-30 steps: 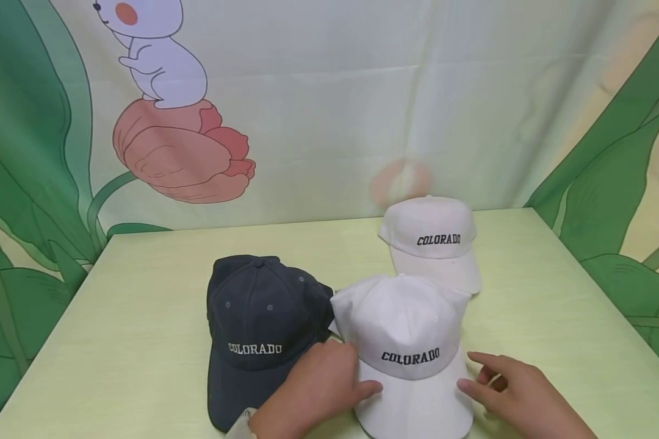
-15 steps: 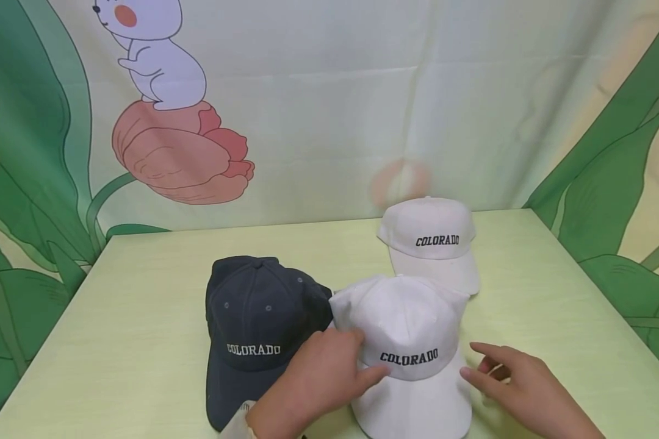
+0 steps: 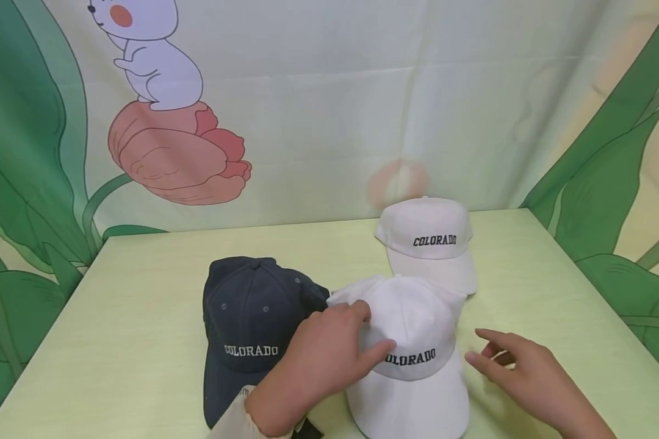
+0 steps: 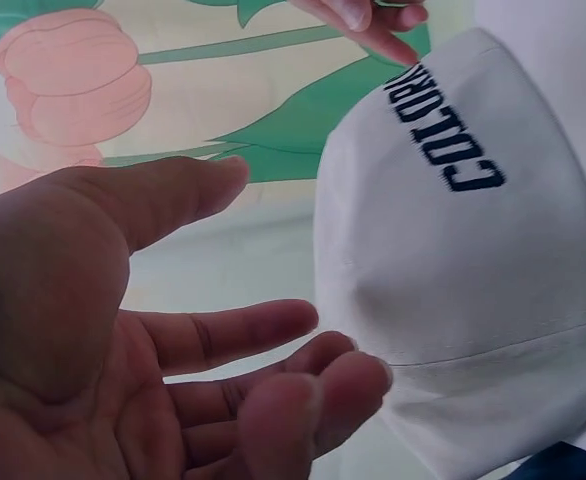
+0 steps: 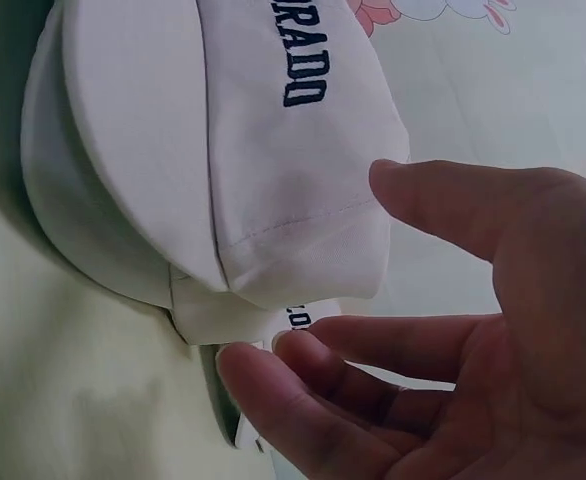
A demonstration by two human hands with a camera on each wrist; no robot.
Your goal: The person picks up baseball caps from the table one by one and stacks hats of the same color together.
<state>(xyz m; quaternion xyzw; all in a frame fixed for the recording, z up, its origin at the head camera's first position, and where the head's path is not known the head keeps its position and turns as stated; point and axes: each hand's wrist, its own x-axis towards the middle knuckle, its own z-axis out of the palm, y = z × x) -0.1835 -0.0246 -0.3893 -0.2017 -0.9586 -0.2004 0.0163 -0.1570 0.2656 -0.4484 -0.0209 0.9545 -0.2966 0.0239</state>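
Observation:
A white cap (image 3: 406, 317) with black COLORADO lettering lies at the front, its brim toward me. In the right wrist view a second pale brim (image 5: 83, 200) shows beneath its brim. My left hand (image 3: 329, 350) hovers over the cap's left side, thumb overlapping the lettering in the head view; the left wrist view shows a gap between fingers and crown. Right of the cap is my right hand (image 3: 527, 372), fingers loosely bent with nothing between them. A navy cap (image 3: 252, 317) with pale COLORADO lettering lies to the left, partly hidden by my left arm.
Another white COLORADO cap (image 3: 434, 244) lies behind the front one, its brim partly covered. The pale green tabletop (image 3: 143, 292) extends around the caps. Behind it hangs a cloth backdrop (image 3: 318, 122) printed with leaves, a tulip and a white animal.
My left hand has risen from the front cap's brim to over its crown. The right hand has drawn slightly right and up, away from the brim. The caps keep their places.

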